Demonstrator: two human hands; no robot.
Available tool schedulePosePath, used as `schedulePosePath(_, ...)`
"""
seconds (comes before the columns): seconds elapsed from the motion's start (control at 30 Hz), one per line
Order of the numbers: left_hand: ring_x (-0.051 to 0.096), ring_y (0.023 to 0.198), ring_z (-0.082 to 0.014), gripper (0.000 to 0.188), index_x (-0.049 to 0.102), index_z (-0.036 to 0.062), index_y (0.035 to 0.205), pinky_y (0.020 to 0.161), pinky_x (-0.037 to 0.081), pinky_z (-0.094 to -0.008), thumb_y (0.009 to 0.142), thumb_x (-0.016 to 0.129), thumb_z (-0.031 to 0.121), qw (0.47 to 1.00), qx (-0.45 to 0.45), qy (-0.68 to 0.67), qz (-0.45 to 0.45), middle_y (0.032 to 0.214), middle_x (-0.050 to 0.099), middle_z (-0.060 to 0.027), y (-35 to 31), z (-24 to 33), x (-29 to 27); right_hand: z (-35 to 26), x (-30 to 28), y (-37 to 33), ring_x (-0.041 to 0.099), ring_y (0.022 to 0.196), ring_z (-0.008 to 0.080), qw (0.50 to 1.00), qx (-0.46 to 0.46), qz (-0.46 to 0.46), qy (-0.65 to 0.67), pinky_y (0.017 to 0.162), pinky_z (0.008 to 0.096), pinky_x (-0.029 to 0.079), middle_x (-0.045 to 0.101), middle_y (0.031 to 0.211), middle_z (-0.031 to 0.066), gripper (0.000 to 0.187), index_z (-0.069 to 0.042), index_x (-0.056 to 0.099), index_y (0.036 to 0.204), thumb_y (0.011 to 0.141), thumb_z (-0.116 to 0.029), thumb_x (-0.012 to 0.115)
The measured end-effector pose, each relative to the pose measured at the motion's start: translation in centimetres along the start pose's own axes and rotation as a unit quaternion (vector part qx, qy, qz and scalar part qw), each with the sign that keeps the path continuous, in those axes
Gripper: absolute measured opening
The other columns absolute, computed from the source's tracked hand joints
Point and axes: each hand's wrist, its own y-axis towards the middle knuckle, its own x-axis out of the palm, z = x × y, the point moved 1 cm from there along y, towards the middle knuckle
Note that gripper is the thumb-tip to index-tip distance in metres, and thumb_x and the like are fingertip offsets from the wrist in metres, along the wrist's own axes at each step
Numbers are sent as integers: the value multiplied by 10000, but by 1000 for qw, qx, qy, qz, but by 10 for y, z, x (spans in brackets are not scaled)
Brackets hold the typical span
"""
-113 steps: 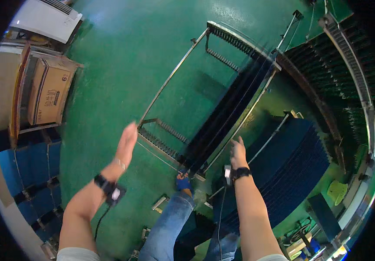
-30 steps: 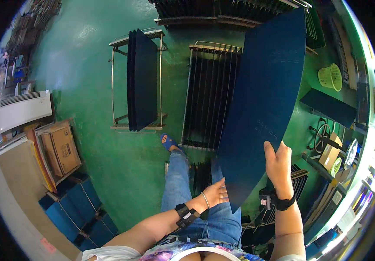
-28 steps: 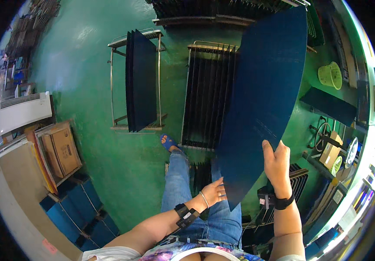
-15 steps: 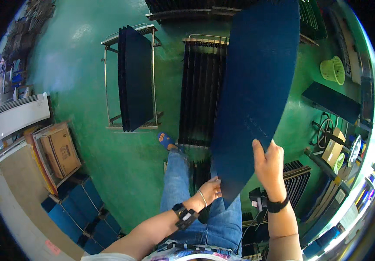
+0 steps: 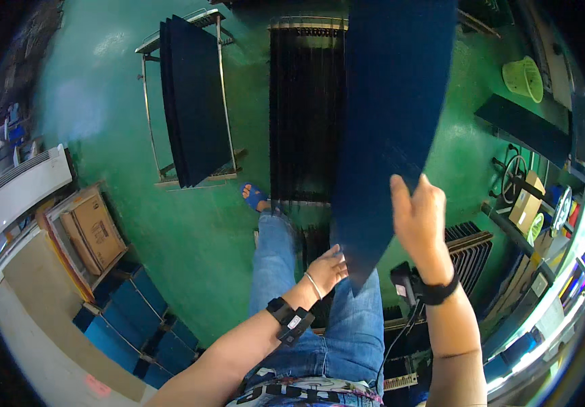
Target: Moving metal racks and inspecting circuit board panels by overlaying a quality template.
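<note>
I see a dark blue panel at 2 o'clock, beside loaded rack at 12. Second rack, 10:30, carries dark sheets. Green basket farther out at 2. Right hand, 3 o'clock, grips panel's right edge; left hand, 5 o'clock, grasps its lower-left edge.
</note>
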Motion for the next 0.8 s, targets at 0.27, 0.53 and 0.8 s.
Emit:
schedulePosePath(0.27, 488, 1086, -253, 275, 470, 61, 1161, 931, 396, -395, 911, 364, 110, 990, -86, -80, 74, 1132, 530, -94, -22, -7, 6, 64, 80, -2, 562, 504, 357, 999, 1, -13, -38, 494, 408, 456, 540, 541, 222, 292, 106, 533, 968, 819, -144, 508)
schedulePosePath(0.53, 551, 938, -198, 184, 537, 77, 1040, 718, 443, -287, 892, 451, 145, 988, -90, -38, 124, 987, 588, -37, -5, -6, -11, 69, 99, 4, 581, 534, 353, 996, 13, -10, -85, 537, 413, 477, 570, 577, 218, 302, 99, 546, 966, 829, -164, 489)
schedulePosePath(0.8, 551, 898, -184, 181, 548, 63, 1015, 658, 431, -252, 895, 451, 158, 986, -70, -16, 150, 946, 586, -28, -1, 1, -12, 71, 114, 20, 585, 554, 360, 994, 9, -13, -108, 556, 422, 480, 576, 599, 225, 298, 84, 551, 965, 826, -173, 489)
